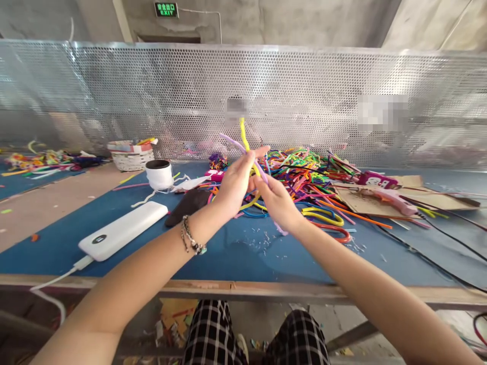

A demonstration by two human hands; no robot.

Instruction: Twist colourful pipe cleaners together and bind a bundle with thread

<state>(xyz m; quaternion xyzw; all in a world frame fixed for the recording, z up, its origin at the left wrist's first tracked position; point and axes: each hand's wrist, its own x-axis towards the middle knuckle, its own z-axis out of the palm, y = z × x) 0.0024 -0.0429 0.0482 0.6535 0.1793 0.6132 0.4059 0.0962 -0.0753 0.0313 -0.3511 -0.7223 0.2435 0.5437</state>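
The two hands work above the mat point(236, 266), well behind the front edge point(228, 286). At the near side of the hands, only small scraps point(262, 241) lie on the mat, so here the room is wide. On the far side the room is narrow: a pile point(304, 175) of coloured stems is close, and behind it stands a metal screen point(190, 76) with many small holes.

The yellow stem point(243, 133) and the purple stem point(232, 143) cross between the hands. The right hand point(279, 200) has its thumb and fingers clamped on the purple stem. The left hand point(236, 177) has fingers almost straight, against the stems; whether they grip, I cannot tell.

The mat is blue; beyond the screen is a grey wall point(304, 23) with one green exit sign point(166, 9).

I count two stems at the hands, one white power bank point(124, 230), one cup point(159, 177), one basket point(131, 157), one pink glue gun point(393, 199) near a cardboard point(352, 200), and two knees below the edge. The stems in the pile are too many for counting.
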